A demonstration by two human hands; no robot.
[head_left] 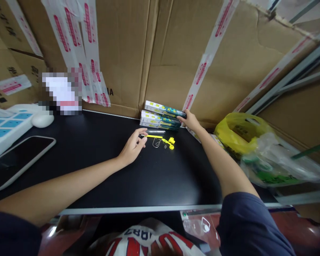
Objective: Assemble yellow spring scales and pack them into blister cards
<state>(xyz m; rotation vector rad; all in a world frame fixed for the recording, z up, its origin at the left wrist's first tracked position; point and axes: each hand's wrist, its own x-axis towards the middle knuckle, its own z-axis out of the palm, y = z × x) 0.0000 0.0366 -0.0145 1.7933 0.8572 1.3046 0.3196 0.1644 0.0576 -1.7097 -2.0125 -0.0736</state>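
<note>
My right hand [191,121] grips the dark green end of the top slim printed box [160,107], its thumb on the front face. More boxes of the same kind [156,119] lie stacked just beneath it, against the cardboard. My left hand [133,146] rests on the black table with fingers curved and apart, beside the left end of a thin yellow strip [155,136]. Close by lie a silvery tube [156,132], a bent wire hook [156,143], small yellow plastic parts [171,140] and a tiny metal piece [165,146]. Whether my left fingertips touch the strip, I cannot tell.
Tall taped cardboard [122,53] walls off the back of the black table [160,177]. To the left are a phone [18,161] and a white power strip [8,124]. A yellow plastic bag [237,131] and a clear bag [277,163] sit right, beside a metal frame.
</note>
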